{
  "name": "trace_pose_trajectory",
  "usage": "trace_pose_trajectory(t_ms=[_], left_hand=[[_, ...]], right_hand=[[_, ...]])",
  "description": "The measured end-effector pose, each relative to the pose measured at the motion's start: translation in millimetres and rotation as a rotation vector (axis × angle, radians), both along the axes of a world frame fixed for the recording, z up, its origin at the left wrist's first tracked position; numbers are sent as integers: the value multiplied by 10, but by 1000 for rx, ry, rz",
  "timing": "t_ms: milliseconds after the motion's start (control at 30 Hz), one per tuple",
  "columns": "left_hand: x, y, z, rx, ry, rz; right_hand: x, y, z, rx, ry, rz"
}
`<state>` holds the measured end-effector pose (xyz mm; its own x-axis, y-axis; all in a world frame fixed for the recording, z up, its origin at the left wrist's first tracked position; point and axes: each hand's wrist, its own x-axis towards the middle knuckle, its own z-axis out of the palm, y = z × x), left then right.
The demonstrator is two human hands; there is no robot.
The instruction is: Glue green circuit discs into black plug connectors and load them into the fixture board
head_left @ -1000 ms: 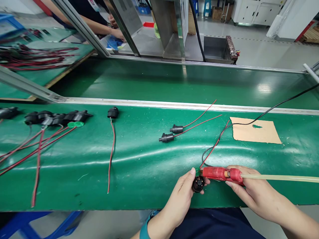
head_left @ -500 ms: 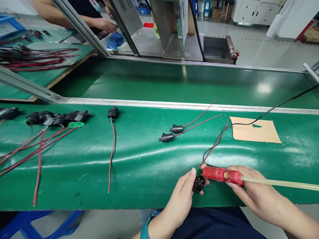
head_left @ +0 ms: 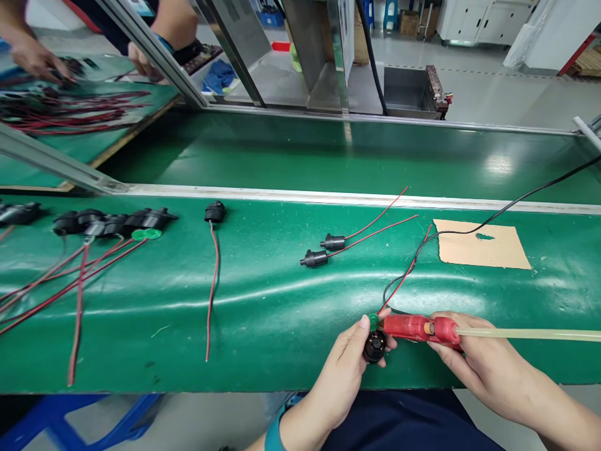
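My left hand is closed on a black round connector with a green piece at its top, near the table's front edge. A thin red wire runs up from the green piece. My right hand grips a red tool with a pale rod passing out to the right. The tool's left end is up against the green piece; the exact contact is too small to make out. A black cable loops behind the tool.
Two black holders with red wires lie ahead on the green table. A cardboard piece is at right. Farther left are a black connector and a row of connectors. A person's hand is beyond the frame.
The other person's hands have moved left, one now over the wire pile. My hands keep their hold and have barely moved; the pale rod lies slightly higher and more level at right.
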<state>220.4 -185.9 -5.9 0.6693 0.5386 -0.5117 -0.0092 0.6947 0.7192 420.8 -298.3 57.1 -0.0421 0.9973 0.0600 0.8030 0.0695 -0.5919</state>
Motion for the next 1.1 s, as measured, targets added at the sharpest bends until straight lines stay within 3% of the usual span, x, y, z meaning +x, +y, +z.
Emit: trace_pose_trajectory(t_ms=[600, 1100], left_hand=[[6, 4, 1, 58, 16, -10], [4, -3, -22, 45, 9, 22]], right_hand=[[25, -98, -89, -31, -93, -29], [7, -99, -33, -32, -103, 8]])
